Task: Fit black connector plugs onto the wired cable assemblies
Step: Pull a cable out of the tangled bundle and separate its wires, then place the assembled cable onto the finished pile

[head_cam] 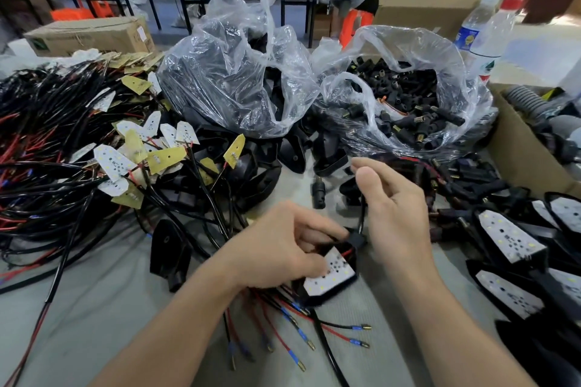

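"Cable [361,217], where have you got it?"

"Near the table's [94,308] front edge, about the middle. It rises out of a black shell [317,300] into my right hand [396,217], whose fingers curl round it, thumb up."

"And your left?"

"My left hand [283,248] grips the shell from above, fingers bent over its white board [330,275]. Red and black wires [356,328] with blue sleeves and brass tips trail out from under that hand toward the front edge."

"Any plugs about?"

"One plug [318,190] lies loose on the table just beyond my hands. Farther back, right of the middle, an open plug bag [408,50] is full of them. A shell bag [226,72] stands beside it on the left."

"What else?"

"A heap [63,141] of wired boards covers the left side. Fitted lamps [509,239] lie along the right edge with a carton [528,160] behind them, and two bottles [490,31] stand toward the far right corner."
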Demonstrator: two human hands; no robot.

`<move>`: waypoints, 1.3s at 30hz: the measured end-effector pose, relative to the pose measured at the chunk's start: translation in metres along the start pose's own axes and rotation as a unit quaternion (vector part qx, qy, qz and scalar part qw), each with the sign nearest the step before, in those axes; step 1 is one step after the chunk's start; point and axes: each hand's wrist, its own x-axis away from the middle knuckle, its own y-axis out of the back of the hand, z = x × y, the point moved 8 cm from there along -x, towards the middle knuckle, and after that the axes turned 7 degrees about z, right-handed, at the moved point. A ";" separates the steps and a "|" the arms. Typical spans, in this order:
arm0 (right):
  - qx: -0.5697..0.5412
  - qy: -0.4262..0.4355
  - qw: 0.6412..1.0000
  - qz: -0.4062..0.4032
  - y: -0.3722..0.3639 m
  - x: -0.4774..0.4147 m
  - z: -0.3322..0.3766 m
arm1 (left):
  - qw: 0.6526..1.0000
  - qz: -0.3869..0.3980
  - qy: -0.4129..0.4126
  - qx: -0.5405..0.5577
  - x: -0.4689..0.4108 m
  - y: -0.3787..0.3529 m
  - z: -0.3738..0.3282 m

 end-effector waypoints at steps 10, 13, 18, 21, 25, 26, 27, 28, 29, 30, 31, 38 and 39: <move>-0.054 0.013 0.969 0.241 -0.049 0.021 0.018 | 0.928 -0.307 0.001 0.210 0.008 0.050 0.014; -0.016 -0.006 0.941 0.339 -0.068 0.036 0.019 | 0.920 -0.294 -0.006 0.259 0.009 0.051 0.018; 0.026 -0.050 0.905 0.422 -0.077 0.046 0.011 | 0.898 -0.353 -0.015 0.261 0.015 0.058 0.020; 0.022 -0.060 0.889 0.454 -0.082 0.050 0.011 | 0.880 -0.394 -0.014 0.265 0.018 0.059 0.023; 0.009 -0.063 0.876 0.478 -0.081 0.053 0.011 | 0.880 -0.415 -0.015 0.229 0.019 0.059 0.024; 0.001 -0.070 0.896 0.439 -0.074 0.048 0.009 | 0.887 -0.413 -0.013 0.207 0.019 0.060 0.023; -0.007 -0.073 0.923 0.377 -0.064 0.039 0.008 | 0.894 -0.410 -0.012 0.179 0.019 0.061 0.022; -0.016 -0.066 0.951 0.303 -0.052 0.029 0.008 | 0.901 -0.409 -0.008 0.148 0.020 0.062 0.021; -0.019 -0.052 0.972 0.228 -0.038 0.021 0.008 | 0.905 -0.410 0.000 0.114 0.021 0.063 0.020; 0.004 -0.036 0.985 0.166 -0.026 0.015 0.006 | 0.907 -0.414 0.010 0.081 0.022 0.062 0.019; 0.048 -0.030 0.990 0.130 -0.018 0.011 0.004 | 0.907 -0.417 0.019 0.053 0.023 0.061 0.019; 0.310 -0.073 0.928 0.194 -0.023 0.013 -0.014 | 0.893 -0.422 0.039 -0.152 0.030 0.052 0.001; 0.325 -0.074 0.922 0.199 -0.021 0.013 -0.014 | 0.889 -0.423 0.039 -0.173 0.031 0.051 -0.002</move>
